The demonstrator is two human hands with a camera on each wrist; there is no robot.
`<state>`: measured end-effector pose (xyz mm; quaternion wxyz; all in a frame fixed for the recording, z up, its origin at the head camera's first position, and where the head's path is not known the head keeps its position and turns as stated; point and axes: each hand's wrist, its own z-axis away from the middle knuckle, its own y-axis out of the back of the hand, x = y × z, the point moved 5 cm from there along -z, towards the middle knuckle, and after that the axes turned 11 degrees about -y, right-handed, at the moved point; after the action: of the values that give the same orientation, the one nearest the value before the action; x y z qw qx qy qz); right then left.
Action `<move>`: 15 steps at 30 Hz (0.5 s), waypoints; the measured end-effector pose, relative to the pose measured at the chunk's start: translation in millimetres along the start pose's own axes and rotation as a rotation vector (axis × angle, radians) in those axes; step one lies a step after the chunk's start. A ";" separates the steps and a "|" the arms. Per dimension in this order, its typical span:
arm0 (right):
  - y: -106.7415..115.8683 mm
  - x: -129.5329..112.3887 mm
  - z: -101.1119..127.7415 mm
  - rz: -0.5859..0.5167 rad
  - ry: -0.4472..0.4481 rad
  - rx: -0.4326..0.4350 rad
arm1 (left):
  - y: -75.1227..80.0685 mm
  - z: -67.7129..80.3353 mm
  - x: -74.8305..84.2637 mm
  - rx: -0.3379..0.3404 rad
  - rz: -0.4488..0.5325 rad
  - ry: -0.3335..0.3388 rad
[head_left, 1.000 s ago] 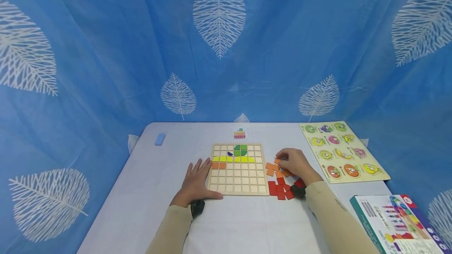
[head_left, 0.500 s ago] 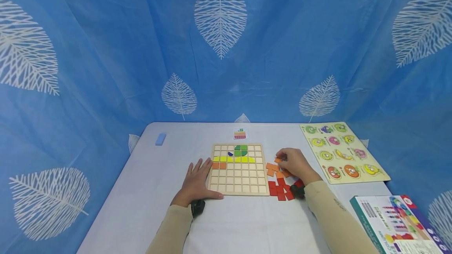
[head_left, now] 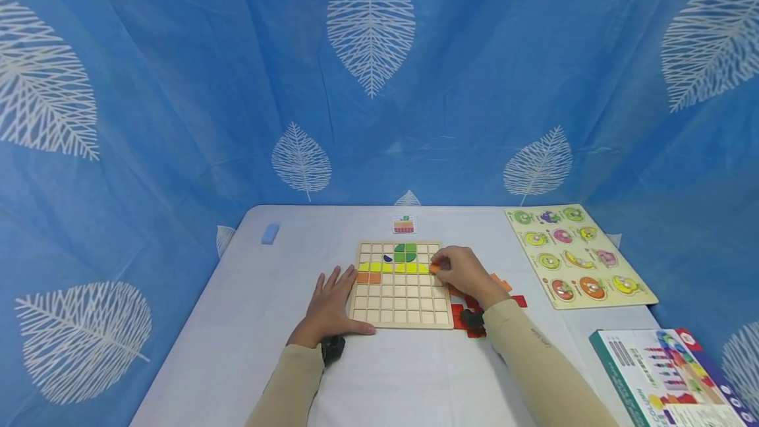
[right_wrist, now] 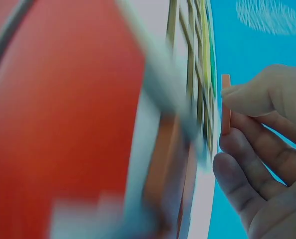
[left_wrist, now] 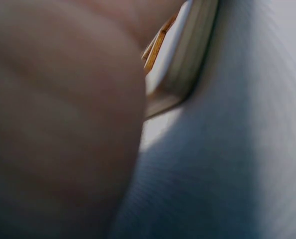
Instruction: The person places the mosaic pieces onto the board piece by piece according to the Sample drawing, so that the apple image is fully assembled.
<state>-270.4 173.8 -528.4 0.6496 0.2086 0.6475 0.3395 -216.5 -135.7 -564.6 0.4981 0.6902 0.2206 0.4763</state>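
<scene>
A wooden grid board [head_left: 400, 298] lies mid-table with green quarter-rounds [head_left: 405, 253], a small dark blue piece [head_left: 388, 258], a yellow row [head_left: 396, 267] and two orange tiles [head_left: 369, 278] in its cells. My left hand [head_left: 329, 305] rests spread along the board's left edge, thumb at the near corner. Over the board's right edge, my right hand [head_left: 467, 272] pinches an orange tile [right_wrist: 226, 104] between thumb and fingers. Loose red tiles [head_left: 458, 317] and orange tiles [head_left: 502, 282] lie right of the board, partly hidden under the right hand and wrist.
A small picture card [head_left: 405, 224] lies behind the board. A light blue block [head_left: 269, 234] sits at back left. To the right are a fruit puzzle board [head_left: 578, 257] and a printed box [head_left: 670, 374]. A blue leaf-patterned curtain [head_left: 415, 84] hangs behind the table.
My right hand has moved left from the loose tile pile to the board's right edge, carrying an orange tile. The left hand has stayed in place.
</scene>
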 end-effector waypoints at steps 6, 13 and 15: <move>-25.0 -25.8 -6.1 0.019 0.078 -0.043 | -1.7 -1.0 -1.1 0.002 -0.015 -0.006; -46.2 -50.0 -10.6 0.030 0.125 -0.088 | 0.2 0.4 0.5 0.001 -0.012 -0.003; -51.3 -56.8 -11.2 0.029 0.135 -0.102 | 0.6 0.9 0.9 -0.002 -0.013 0.002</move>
<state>-268.8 96.5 -526.0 0.6093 0.1611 0.6687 0.3946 -215.4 -135.6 -563.7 0.5017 0.6876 0.2254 0.4740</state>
